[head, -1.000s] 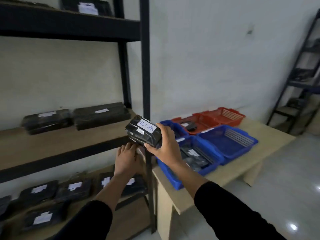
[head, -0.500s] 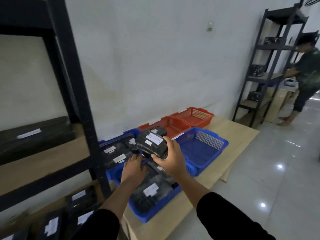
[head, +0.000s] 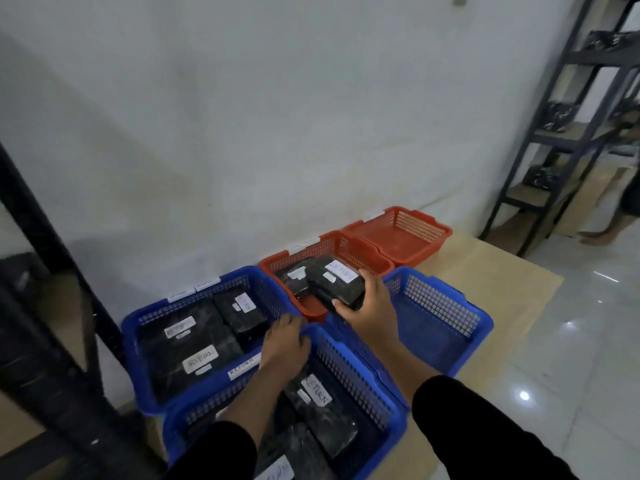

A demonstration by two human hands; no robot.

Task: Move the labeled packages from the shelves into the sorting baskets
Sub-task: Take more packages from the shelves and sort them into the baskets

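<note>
My right hand grips a black wrapped package with a white "RETURN" label, held over the near red basket. Another black package lies inside that basket. My left hand hovers with relaxed fingers over the rim where the two left blue baskets meet and holds nothing. The far-left blue basket holds several labelled black packages. The nearest blue basket also holds labelled packages.
A second red basket stands at the back and a blue basket sits on the right of the wooden table. A dark shelf post rises at left. Another shelf rack and a person's legs are at far right.
The view swung right and down from the shelf to the baskets. My right hand carried the RETURN package from beside the shelf to over the near red basket; my left hand followed.
</note>
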